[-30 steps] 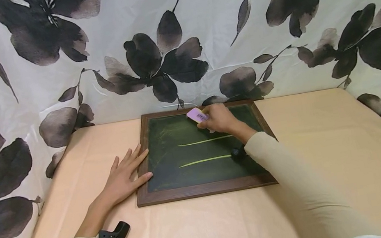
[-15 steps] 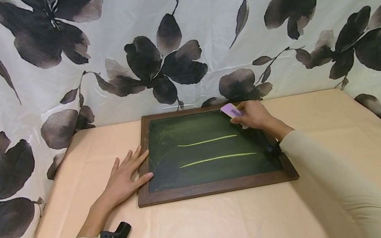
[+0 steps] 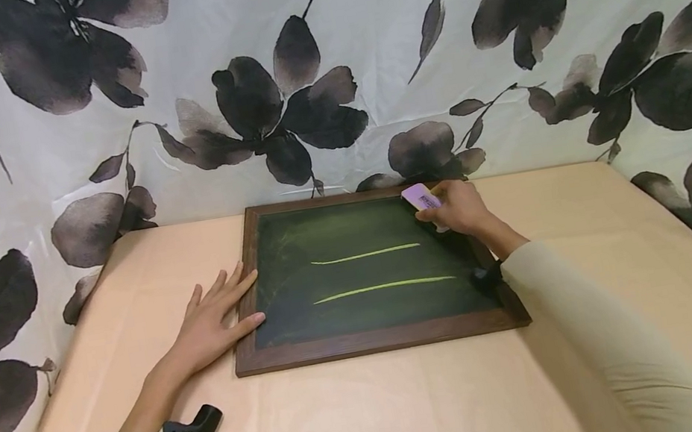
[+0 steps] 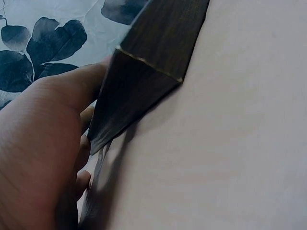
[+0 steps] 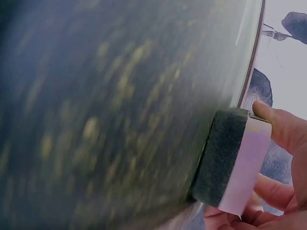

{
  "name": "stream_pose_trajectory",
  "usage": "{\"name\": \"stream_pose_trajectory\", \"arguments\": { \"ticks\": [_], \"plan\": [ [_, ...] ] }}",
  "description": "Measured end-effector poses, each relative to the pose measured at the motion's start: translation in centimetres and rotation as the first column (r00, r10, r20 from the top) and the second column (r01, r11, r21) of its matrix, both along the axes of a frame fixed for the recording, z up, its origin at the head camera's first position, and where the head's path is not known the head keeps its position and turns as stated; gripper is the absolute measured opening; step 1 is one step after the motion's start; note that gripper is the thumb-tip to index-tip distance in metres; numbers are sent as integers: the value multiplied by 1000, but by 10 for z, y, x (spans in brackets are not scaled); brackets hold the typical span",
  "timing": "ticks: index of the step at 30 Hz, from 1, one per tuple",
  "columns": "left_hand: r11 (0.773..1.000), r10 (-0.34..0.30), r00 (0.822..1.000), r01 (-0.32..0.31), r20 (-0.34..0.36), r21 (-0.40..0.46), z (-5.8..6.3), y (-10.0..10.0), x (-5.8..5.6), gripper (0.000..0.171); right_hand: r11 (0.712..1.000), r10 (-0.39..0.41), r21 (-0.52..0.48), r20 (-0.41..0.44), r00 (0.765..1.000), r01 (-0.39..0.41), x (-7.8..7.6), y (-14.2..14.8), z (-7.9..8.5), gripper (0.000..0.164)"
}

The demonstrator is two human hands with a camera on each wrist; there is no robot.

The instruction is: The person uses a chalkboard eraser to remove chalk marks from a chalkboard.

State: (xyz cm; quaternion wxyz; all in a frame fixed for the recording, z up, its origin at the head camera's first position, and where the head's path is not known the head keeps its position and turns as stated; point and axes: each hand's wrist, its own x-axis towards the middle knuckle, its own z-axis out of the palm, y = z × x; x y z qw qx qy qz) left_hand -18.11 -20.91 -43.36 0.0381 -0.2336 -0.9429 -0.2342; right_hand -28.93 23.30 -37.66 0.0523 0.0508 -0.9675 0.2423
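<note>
A dark green chalkboard point(image 3: 361, 312) in a brown wooden frame lies on the table, with two yellow chalk lines point(image 3: 384, 287) across its middle. My right hand point(image 3: 459, 207) grips a chalkboard eraser point(image 3: 421, 196) near the board's upper right corner. In the right wrist view the eraser point(image 5: 244, 167) has a purple back and a dark felt side, the felt against the board's surface. My left hand point(image 3: 207, 328) is spread at the left side of the frame, fingertips on its edge. The left wrist view has the frame's corner point(image 4: 144, 67) beside that hand's thumb.
A peach cloth point(image 3: 377, 415) covers the table around the board. Behind it hangs a white curtain point(image 3: 384, 28) with dark flowers, reaching the table's back edge. Black wrist cameras point(image 3: 192, 428) are strapped to the wrists.
My right hand slid the eraser rightward along the top of the board, then stayed near the upper right corner. Both chalk lines came into full view. My left hand kept its place on the frame.
</note>
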Motion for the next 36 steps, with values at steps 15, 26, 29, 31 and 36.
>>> {"name": "stream_pose_trajectory", "arguments": {
  "ticks": [15, 26, 29, 31, 36],
  "plan": [
    [1000, 15, 999, -15, 36, 0, -3, -2, -1, 75, 995, 97, -21, 8, 995, -97, -13, -62, 2, 55],
    [1000, 24, 999, -23, 39, -19, -1, -4, -1, 75, 988, 154, -22, 12, 988, -153, -15, -122, 0, 58],
    [1000, 22, 999, -21, 45, -14, 0, -3, -2, 74, 984, 179, -19, 13, 984, -179, -15, -139, -1, 58],
    [1000, 19, 999, -18, 45, -18, 0, -2, -2, 74, 982, 190, -17, 8, 982, -190, -15, -148, 0, 56],
    [1000, 16, 999, -15, 39, -25, 1, 0, -3, 74, 977, 211, -23, -7, 977, -212, -15, -165, 1, 51]
  ]
}}
